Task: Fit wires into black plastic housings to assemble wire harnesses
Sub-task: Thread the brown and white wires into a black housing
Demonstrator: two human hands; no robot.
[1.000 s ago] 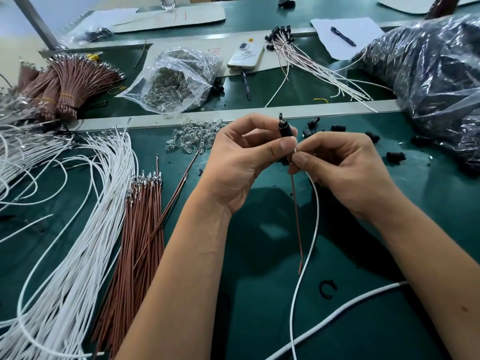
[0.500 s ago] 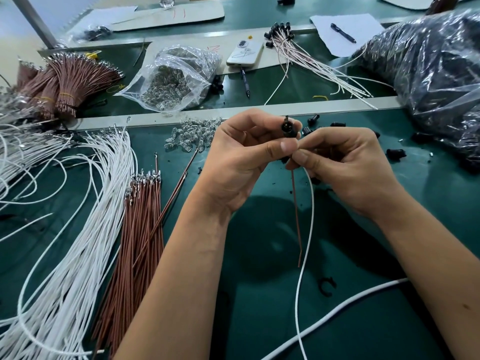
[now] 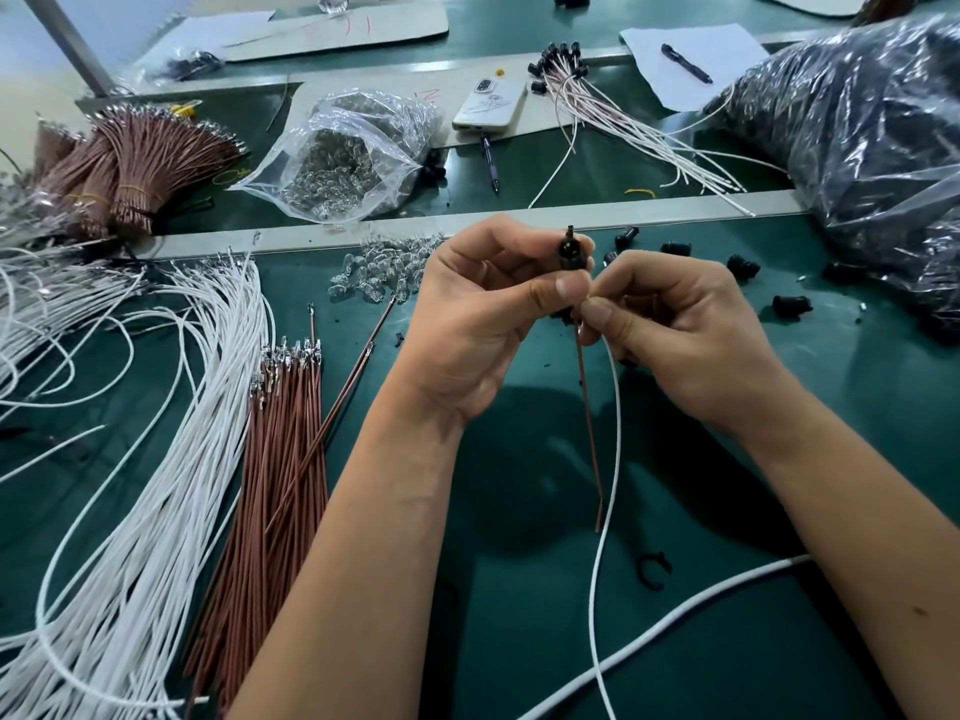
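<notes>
Black plastic housing (image 3: 571,254) is held upright above the green bench mat (image 3: 519,641), pinched between the thumb and curled fingers of the left hand (image 3: 485,314). The right hand (image 3: 675,324) sits just beside it, with thumb and forefinger closed on the wires directly below the housing. A brown wire (image 3: 589,433) and a white wire (image 3: 613,459) hang down from that pinch point toward the mat; the brown one ends free above it, while the white one runs on out of the bottom of the view.

Step in hand, by judgement: seating the wire ends into the underside of the housing. Whether either terminal is fully home cannot be told, since the fingers cover the entry.

The next move calls for a straight push along the housing axis, with the left-hand grip kept firm so the housing does not tilt. A light pull on each wire would confirm that it has locked.

Supply stock lies to the left: loose white wires (image 3: 171,407) and a bundle of brown wires (image 3: 280,433). Spare housings (image 3: 675,248) lie on the mat beyond the right hand. Finished harnesses (image 3: 623,122) rest on the far bench
</notes>
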